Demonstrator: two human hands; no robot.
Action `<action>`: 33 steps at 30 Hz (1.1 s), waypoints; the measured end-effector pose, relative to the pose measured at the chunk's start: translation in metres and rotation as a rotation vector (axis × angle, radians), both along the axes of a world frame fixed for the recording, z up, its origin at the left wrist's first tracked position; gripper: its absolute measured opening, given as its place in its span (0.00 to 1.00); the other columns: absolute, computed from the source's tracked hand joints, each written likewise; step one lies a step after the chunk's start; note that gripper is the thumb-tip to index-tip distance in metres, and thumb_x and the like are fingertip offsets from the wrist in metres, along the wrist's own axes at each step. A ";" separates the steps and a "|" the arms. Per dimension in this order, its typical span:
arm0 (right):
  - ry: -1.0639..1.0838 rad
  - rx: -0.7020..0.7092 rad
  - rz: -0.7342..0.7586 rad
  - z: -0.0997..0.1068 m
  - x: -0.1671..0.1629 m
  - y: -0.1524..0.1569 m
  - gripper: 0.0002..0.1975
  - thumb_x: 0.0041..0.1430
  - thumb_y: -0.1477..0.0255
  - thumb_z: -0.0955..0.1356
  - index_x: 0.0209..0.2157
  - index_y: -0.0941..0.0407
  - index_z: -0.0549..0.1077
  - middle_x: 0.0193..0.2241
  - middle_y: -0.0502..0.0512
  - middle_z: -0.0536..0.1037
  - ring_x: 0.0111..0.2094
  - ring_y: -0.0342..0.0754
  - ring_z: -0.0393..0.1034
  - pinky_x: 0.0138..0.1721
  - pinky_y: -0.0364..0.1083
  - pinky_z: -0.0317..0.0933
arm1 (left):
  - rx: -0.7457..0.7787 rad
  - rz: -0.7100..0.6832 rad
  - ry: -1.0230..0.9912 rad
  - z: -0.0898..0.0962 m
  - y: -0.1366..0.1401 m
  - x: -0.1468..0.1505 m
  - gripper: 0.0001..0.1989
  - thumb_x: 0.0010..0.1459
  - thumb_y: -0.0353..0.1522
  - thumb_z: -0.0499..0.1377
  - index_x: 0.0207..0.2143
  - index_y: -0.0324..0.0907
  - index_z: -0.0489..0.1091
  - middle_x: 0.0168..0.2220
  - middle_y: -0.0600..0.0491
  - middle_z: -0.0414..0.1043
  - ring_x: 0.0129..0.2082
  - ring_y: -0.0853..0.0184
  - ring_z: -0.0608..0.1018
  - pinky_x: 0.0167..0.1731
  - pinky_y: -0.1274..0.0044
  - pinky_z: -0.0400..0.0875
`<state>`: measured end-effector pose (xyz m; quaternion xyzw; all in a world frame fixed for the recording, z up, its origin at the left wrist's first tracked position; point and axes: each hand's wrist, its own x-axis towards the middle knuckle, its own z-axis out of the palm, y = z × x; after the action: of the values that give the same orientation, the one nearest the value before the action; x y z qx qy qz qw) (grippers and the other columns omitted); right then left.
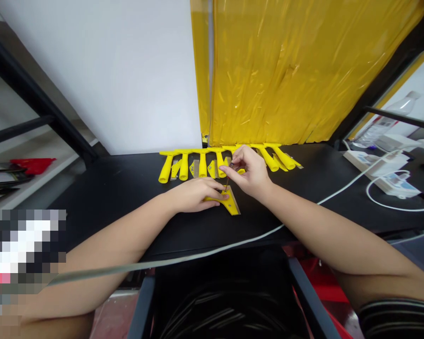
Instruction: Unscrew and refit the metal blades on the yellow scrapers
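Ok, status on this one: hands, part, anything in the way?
Left hand pins yellow scraper flat. Right hand pinches thin tool on it. White cable beside, apart.

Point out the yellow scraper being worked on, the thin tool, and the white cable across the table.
Yellow scraper (pixel 232 206): head view, on its wide blade end, right of the left hand.
Thin tool (pixel 226 182): head view, mid-shaft below the right hand.
White cable (pixel 254 238): head view, stretch along the table's front edge.

Both forearms are bare from wrist to elbow, with no watch, ring or glove on the left hand (pixel 194 194) or right hand (pixel 251 175). A dark sleeve with thin pale stripes (pixel 397 318) shows at the right upper arm.
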<state>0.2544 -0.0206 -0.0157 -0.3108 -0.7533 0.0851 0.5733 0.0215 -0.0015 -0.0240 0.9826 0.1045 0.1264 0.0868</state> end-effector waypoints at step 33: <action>0.618 -0.989 0.894 0.007 -0.008 0.005 0.15 0.69 0.60 0.72 0.34 0.55 0.71 0.21 0.44 0.64 0.23 0.40 0.58 0.36 0.45 0.67 | 0.017 -0.019 -0.040 -0.001 0.001 0.000 0.16 0.68 0.32 0.64 0.57 0.49 0.80 0.56 0.46 0.79 0.53 0.56 0.81 0.55 0.65 0.76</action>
<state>0.2468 -0.0156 -0.0089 -0.1582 -0.4858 0.7243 0.4629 0.0219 -0.0003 -0.0246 0.9815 0.0922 0.1463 0.0817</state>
